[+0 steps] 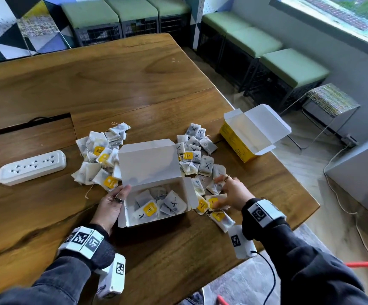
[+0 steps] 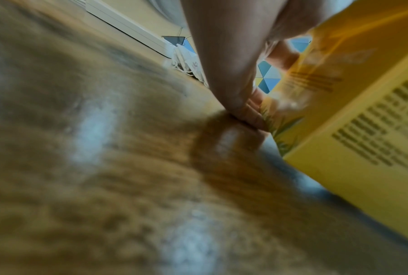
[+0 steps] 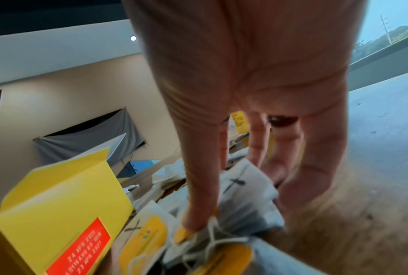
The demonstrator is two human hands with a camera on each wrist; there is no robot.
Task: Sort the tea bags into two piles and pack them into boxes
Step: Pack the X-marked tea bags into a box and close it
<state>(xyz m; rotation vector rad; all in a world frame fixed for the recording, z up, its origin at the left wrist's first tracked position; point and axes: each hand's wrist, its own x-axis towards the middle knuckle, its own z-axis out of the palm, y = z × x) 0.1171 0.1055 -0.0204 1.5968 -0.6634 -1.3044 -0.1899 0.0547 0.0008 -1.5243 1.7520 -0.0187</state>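
Dark sleeves (image 1: 310, 267), marker wristbands (image 1: 264, 212), rings (image 1: 118, 200).

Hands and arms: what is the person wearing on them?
Dark grey sleeves cover both arms. Each wrist carries a band of white blocks printed with black square codes, left and right. A black cable trails from the right one. Each hand wears a ring, left, right.

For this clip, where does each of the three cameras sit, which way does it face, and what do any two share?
Head: worn high, looking down at the table; both hands and sleeves show.
Left wrist: low over the tabletop, along the left hand touching the near box.
Right wrist: along the right hand onto X-marked tea bags.
Shared: the wrist views both show the near box's yellow outside.
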